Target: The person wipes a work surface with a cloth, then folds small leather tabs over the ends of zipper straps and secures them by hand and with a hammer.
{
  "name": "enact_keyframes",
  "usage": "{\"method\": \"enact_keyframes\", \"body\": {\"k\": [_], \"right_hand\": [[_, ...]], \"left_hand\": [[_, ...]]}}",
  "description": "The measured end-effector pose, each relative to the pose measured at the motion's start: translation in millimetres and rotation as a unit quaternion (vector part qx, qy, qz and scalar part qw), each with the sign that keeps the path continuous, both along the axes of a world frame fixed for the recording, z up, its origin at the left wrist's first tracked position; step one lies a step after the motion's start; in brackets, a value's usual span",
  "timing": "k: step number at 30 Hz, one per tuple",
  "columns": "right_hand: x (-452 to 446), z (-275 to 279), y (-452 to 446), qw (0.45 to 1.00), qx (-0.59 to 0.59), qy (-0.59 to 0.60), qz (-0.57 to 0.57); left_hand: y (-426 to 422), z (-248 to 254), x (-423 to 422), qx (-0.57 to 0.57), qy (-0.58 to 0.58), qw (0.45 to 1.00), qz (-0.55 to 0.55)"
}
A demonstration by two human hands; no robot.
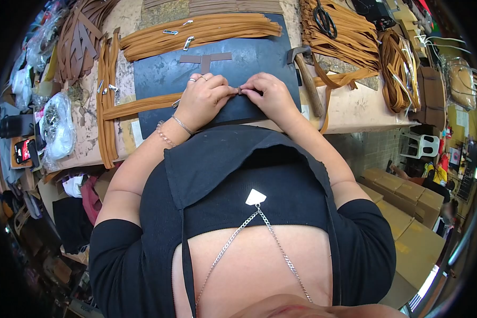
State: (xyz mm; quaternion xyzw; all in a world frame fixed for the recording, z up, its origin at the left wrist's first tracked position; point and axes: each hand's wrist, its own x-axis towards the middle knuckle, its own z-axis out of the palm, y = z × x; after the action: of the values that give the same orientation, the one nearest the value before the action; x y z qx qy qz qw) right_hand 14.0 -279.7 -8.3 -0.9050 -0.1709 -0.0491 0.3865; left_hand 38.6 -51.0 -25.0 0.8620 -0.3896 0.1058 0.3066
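Observation:
My left hand and my right hand meet over the dark mat, both with fingers pinched. Between their fingertips is a small brown piece, mostly covered, so its exact kind is unclear. Just beyond them, flat brown strips lie in a T shape on the mat. An orange-brown zipper tape with a metal slider reaches in near my left wrist. To the right of my right hand rests a hammer with a wooden handle.
Bundled orange-brown zippers lie across the mat's far side, with more zippers at left. Black-handled scissors sit on a zipper pile at far right. A clear plastic bag stands near the left edge. Cardboard boxes are below right.

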Motion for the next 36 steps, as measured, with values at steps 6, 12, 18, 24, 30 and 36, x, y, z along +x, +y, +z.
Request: {"method": "enact_keyframes", "body": {"k": [6,12,18,24,30,36], "right_hand": [[-4.4,3.7,8.2,1.000,0.006,0.015,-0.024],[-3.0,5.2,10.6,0.999,-0.035,0.019,-0.027],[-4.4,8.9,9.3,0.995,-0.089,-0.018,-0.050],[-8.8,-14.7,-6.8,0.996,-0.032,-0.017,-0.084],[-12.7,-9.3,-12.0,0.987,-0.087,-0.067,-0.119],[-20.1,-8.9,-80.5,0.939,-0.193,-0.128,-0.255]], "left_hand": [[-0.1,-1.8,0.8,-0.005,-0.001,1.000,-0.002],[0.4,-1.9,0.0,-0.007,-0.002,1.000,-0.001],[-9.8,1.1,1.1,-0.051,-0.005,0.999,0.017],[-22.6,-7.2,4.5,-0.038,-0.002,0.999,0.019],[-25.8,1.4,4.2,0.019,-0.079,0.997,0.008],[-30.5,4.3,-7.6,0.101,-0.119,0.987,0.026]]}}
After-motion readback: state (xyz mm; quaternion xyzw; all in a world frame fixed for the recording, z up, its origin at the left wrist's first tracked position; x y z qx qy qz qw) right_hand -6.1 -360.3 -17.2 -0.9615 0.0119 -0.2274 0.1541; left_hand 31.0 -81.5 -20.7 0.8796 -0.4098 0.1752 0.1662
